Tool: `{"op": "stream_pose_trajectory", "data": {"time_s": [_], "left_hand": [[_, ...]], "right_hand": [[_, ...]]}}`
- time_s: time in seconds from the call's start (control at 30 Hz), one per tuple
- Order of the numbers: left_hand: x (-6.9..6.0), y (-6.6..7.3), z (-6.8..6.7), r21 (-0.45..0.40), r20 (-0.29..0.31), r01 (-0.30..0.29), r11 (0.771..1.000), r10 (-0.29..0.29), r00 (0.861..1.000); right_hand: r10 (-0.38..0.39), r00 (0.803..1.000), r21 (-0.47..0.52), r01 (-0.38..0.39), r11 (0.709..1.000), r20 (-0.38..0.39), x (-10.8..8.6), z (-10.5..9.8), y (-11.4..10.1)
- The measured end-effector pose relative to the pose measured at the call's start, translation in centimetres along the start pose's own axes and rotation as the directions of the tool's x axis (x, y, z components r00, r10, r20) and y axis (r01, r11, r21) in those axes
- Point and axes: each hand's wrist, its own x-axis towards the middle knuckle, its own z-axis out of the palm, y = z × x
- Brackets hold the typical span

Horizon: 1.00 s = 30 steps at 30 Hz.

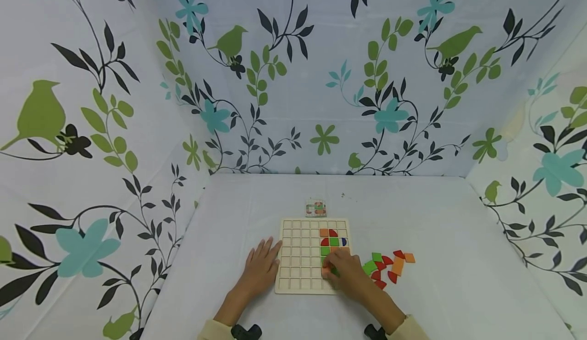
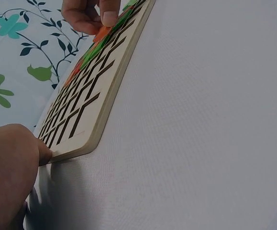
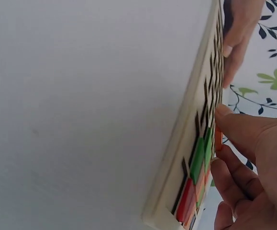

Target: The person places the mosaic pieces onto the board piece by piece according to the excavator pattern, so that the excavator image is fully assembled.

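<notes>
Your right hand (image 1: 346, 273) pinches an orange tile (image 3: 218, 138); your left hand (image 1: 262, 267) (fingers extended) touches the wooden grid board (image 1: 298, 261).

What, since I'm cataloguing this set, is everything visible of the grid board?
The grid board is pale, wooden-looking and roughly square with rounded corners and recessed cells. It lies flat on the table. Coloured pieces fill some cells towards its right side; the leftmost columns are bare. The left hand touches its left edge; the right hand, over its right side, pinches an orange piece.
</notes>
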Motion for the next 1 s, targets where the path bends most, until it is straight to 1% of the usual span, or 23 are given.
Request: {"op": "stream_pose_trajectory", "data": {"time_s": [0.13, 0.23, 0.5, 0.57, 0.67, 0.77, 0.83, 0.93, 1.0], "left_hand": [[0.0, 0.0, 0.1, 0.007, -0.001, 0.004, 1.000, -0.004, 1.000], [0.0, 0.1, 0.2, 0.013, -0.007, 0.005, 1.000, -0.005, 1.000], [0.0, 0.1, 0.3, 0.015, -0.012, -0.004, 1.000, 0.004, 1.000], [0.0, 0.1, 0.3, 0.014, -0.011, -0.006, 1.000, 0.006, 1.000], [0.0, 0.2, 0.2, 0.003, -0.012, -0.006, 1.000, 0.006, 1.000], [-0.1, 0.3, 0.1, -0.007, -0.022, -0.011, 1.000, 0.010, 1.000], [-0.1, 0.3, 0.1, -0.011, -0.029, -0.014, 1.000, 0.013, 0.999], [-0.1, 0.3, 0.1, -0.006, -0.026, -0.009, 1.000, 0.009, 1.000], [-0.1, 0.3, 0.0, 0.001, -0.016, -0.003, 1.000, 0.003, 1.000]], "right_hand": [[-0.061, 0.998, -0.068, 0.059, 0.996, -0.028, -0.3, 0.4, 0.1], [-0.085, 0.995, -0.105, 0.079, 0.991, -0.053, -0.5, 0.6, 0.1], [-0.070, 0.996, -0.158, 0.061, 0.986, -0.054, -0.7, 0.6, 0.2], [-0.069, 0.996, -0.155, 0.060, 0.986, -0.057, -0.7, 0.6, 0.2], [-0.065, 0.996, -0.126, 0.057, 0.990, -0.064, -0.9, 0.2, 0.3], [-0.014, 0.997, -0.089, 0.007, 0.996, -0.078, -1.0, -0.7, 0.7], [0.057, 0.994, -0.093, -0.066, 0.993, -0.097, -1.1, -1.6, 1.3], [0.184, 0.974, -0.112, -0.199, 0.974, -0.131, -1.2, -3.1, 3.0], [0.243, 0.958, -0.115, -0.262, 0.958, -0.154, -1.4, -4.3, 4.6]]}}
